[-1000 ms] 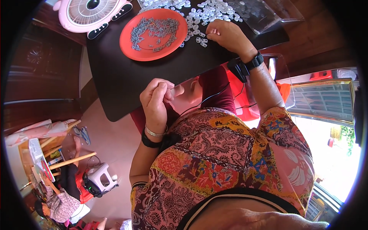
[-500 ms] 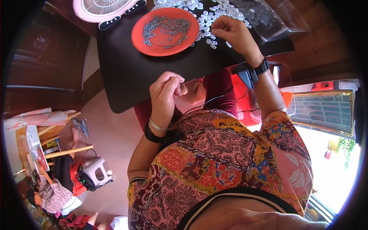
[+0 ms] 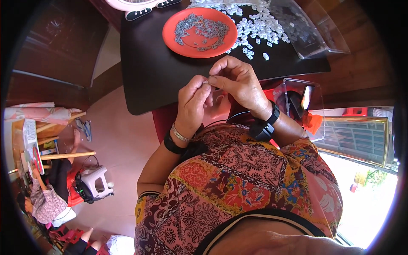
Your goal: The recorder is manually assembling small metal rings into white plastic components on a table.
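Just in front of the table edge, my left hand [image 3: 192,103] and my right hand [image 3: 241,87] meet at the fingertips. Both are closed in a pinch around something tiny and pale, too small to make out. Beyond them an orange-red plate [image 3: 170,41] holds many small grey slender pieces [image 3: 212,27]. To its right, many small whitish plastic pieces [image 3: 264,26], oval and with holes, are scattered on the dark table [image 3: 146,78]. One oval piece [image 3: 266,56] lies apart from the others, nearer my right hand.
A clear plastic container [image 3: 312,49] lies at the table's right end, with dark pieces in it. Another clear box [image 3: 315,131] with orange and black things is below the table's right side. A pink fan [image 3: 138,5] stands far left. Another person [image 3: 49,197] sits at lower left by a stool [image 3: 95,182].
My right hand has come back from the whitish pieces toward me and met my left hand. The left hand has shifted slightly right, and the view has turned a little.
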`<state>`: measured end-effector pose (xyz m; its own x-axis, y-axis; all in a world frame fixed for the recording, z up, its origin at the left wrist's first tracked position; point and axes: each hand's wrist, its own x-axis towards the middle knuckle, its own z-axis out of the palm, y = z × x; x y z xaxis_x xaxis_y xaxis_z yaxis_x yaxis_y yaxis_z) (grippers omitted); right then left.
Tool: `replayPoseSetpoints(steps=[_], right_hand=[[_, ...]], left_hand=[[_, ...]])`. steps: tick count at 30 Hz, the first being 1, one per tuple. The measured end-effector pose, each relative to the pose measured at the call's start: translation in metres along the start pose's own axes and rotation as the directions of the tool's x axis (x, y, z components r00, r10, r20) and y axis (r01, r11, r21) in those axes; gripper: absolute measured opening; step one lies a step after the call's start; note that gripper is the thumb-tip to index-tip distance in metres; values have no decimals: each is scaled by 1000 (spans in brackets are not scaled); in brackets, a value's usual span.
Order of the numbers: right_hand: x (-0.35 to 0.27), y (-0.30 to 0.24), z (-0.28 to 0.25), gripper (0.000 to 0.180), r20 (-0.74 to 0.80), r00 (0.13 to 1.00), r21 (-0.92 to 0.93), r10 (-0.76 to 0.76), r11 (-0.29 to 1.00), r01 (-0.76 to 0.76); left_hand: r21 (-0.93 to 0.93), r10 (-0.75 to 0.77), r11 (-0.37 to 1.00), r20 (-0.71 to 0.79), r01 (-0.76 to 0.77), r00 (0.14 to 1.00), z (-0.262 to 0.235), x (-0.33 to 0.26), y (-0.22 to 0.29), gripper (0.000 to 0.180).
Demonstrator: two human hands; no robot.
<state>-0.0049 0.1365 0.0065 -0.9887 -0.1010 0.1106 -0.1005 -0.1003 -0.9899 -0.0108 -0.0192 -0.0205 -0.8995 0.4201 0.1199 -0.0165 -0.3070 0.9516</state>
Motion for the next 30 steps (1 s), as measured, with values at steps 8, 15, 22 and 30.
replayPoseSetpoints(steps=[8,15,22,30], right_hand=[[49,-29,-13,18,152,976,-661,-157,718,218],[150,-2,-30,22,199,970,-935,-139,271,230],[172,23,-19,25,214,977,-957,-20,-207,205],[158,12,-24,17,216,976,-976,27,-6,216]], left_hand=[[74,-2,997,-112,10,994,-22,4,10,18],[-18,-89,996,-105,88,990,-37,14,9,13],[90,2,996,-77,4,997,-43,13,0,13],[-38,-6,999,-33,5,999,-48,12,-10,12]])
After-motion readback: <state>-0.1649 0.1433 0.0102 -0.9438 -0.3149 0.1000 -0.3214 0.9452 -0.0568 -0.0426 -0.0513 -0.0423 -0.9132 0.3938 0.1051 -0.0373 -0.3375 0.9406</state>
